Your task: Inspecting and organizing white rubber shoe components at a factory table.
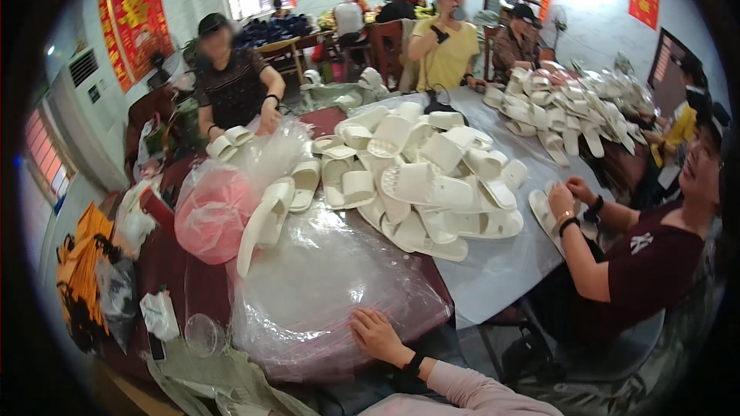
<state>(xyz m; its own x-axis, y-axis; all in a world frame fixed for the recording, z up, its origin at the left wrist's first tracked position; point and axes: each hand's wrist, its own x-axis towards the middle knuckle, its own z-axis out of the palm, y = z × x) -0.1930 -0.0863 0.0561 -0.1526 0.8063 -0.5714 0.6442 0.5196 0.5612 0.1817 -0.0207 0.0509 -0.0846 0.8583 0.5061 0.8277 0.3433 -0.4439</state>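
Note:
My right hand (378, 336) reaches in from the lower right, with a pink sleeve and a dark band at the wrist. It lies with fingers stretched on the near edge of a stack of clear plastic bags (308, 285). Nothing shows in its grip. My left hand is out of view. Just beyond the bags, a white slipper (266, 223) stands tilted on its side, beside other slippers. A large heap of white slippers (428, 185) covers the table's middle.
Left of the bags sit a pink plastic bundle (216, 212), a tissue pack (159, 316) and a clear round container (204, 334). Co-workers handle slippers across the table and at right. A second slipper heap (563, 104) lies at the far right. Orange bags (85, 262) hang at left.

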